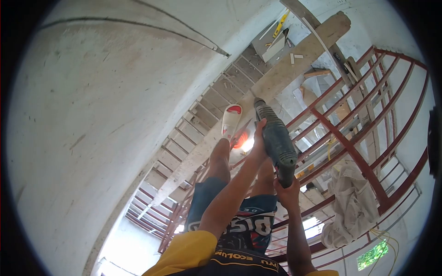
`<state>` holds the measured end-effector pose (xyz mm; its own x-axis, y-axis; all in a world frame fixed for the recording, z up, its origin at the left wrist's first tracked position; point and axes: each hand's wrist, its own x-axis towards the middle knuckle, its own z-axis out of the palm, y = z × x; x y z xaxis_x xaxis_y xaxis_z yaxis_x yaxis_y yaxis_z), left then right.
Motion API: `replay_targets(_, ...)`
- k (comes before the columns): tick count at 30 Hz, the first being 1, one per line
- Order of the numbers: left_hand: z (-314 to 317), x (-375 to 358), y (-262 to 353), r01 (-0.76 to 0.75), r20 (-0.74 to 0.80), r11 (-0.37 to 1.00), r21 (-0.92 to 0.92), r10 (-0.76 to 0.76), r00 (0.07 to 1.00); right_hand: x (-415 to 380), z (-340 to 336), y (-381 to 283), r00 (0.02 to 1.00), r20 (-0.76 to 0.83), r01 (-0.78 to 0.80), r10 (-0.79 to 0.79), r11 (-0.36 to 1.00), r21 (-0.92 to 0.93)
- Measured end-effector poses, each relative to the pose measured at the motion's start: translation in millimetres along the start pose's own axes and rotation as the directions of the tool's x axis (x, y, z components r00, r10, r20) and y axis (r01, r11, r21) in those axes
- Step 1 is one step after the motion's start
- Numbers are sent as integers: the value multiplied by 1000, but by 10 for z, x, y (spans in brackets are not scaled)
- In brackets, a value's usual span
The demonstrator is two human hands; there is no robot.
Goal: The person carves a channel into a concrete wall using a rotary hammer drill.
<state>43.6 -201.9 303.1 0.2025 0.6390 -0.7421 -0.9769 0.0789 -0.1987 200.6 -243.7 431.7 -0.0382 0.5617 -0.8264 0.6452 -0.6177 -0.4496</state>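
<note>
A dark green hammer drill is held out in front of my body, its narrow bit pointing up and away over a wooden plank. My left hand is wrapped round the drill's side near the front, fingers partly hidden behind the body. At the rear end, my right hand grips the handle. Below the drill, my foot in a white and red slipper rests on the plank.
Red metal railings curve along the right, with a pale cloth draped over them. A white wall fills the left, with a dark cable across it. A yellow level lies near the plank's far end.
</note>
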Motion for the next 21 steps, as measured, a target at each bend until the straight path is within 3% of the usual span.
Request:
replay_targets(2,-36,-3,100,-34,-39,997,64,37,999,52,134,171,985,-68,164,-157,980,113)
replay_targets(6,-132,-33,586,19,-21,955,297,-14,1000,114,233,-22,972,-50,233,-228,967,107)
replay_targets(8,116,-76,744,39,-40,958,283,-29,999,210,263,-66,850,-89,508,-519,853,-120)
replay_targets(9,205,-105,765,38,-56,967,250,-24,998,233,236,-127,902,-34,426,-431,899,-100)
replay_targets(12,61,63,872,-23,-69,955,297,46,997,533,230,-7,928,28,374,-373,925,-73)
replay_targets(13,1,132,907,-15,-77,949,315,41,996,679,237,94,903,12,423,-429,888,-181)
replay_targets(15,-89,253,937,-166,-11,916,364,183,983,941,202,124,887,27,461,-462,880,-116)
replay_targets(16,-121,302,962,-158,-21,914,374,179,984,1055,191,126,865,47,502,-500,862,-65)
replay_targets(17,-84,351,995,-167,-50,912,374,200,979,1155,180,128,815,51,578,-577,806,-125)
replay_targets(19,-66,479,1098,-171,-91,910,379,220,971,1308,203,97,813,73,583,-578,802,-133)
replay_targets(21,-109,603,1228,-153,-23,915,374,174,984,1411,226,116,814,98,581,-572,803,-136)
